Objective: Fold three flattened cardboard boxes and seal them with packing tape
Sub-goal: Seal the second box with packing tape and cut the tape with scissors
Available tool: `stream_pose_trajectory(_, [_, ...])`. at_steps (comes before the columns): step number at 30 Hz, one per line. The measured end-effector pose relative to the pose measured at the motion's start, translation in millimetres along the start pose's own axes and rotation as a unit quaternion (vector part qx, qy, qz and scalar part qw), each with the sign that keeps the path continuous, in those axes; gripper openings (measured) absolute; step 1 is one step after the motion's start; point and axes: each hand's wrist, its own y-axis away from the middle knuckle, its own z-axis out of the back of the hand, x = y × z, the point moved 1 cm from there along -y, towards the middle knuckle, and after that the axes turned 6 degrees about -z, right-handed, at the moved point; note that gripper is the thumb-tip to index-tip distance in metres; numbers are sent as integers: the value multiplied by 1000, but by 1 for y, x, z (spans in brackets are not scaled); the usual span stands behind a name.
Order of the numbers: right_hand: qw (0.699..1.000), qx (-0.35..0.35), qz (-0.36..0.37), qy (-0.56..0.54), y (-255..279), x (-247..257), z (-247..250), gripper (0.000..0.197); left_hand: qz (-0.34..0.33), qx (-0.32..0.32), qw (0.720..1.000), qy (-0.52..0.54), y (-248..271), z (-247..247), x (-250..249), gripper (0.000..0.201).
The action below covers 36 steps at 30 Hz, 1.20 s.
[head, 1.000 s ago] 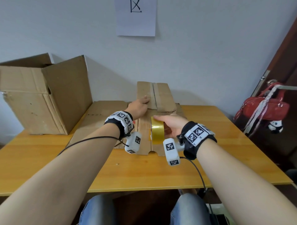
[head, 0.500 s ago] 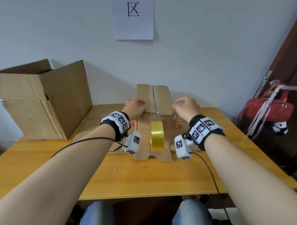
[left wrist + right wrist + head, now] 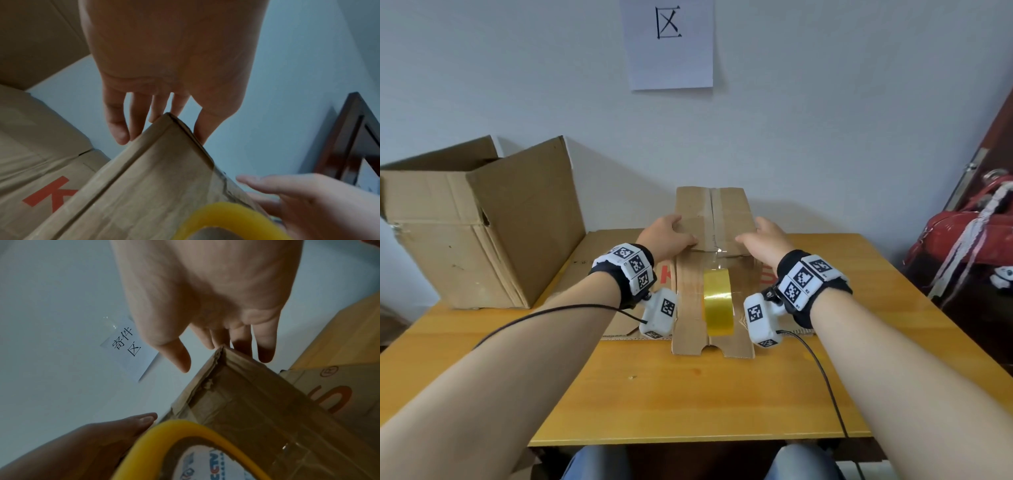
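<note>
between the loosely spread hands, left hand (image 3: 666, 233) and right hand (image 3: 765, 240), stands the raised cardboard flap (image 3: 714, 216), touched, ungripped.

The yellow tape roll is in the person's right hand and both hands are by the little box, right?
Not quite. Nobody holds the yellow tape roll: it sits on top of the little box, free of both hands. The head view shows this. The left hand and right hand are indeed at the box's far end.
</note>
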Motion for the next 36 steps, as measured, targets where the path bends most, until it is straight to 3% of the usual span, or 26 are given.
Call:
stream_pose_trajectory(8, [986,33,87,142,6,16,-2,63,-57,12,990,-132,2,-13,-18,70])
stream_pose_trajectory(12, [969,61,113,209,4,24,-6,47,-53,53,989,-125,3,-13,-20,48])
stream_pose_trajectory(15, [956,84,103,263,0,30,-6,50,-52,76,989,-119,-1,-10,-19,40])
stream_pose_trajectory(23, [905,123,82,400,-13,44,-13,50,-62,110,982,-140,-2,-9,-22,40])
stream_pose_trajectory(30, [912,150,84,373,-24,58,-10,50,-39,151,973,-171,-7,1,-38,49])
stream_pose_trajectory(36, [913,159,69,369,-23,65,0,51,-21,234,946,-223,-19,15,-51,67])
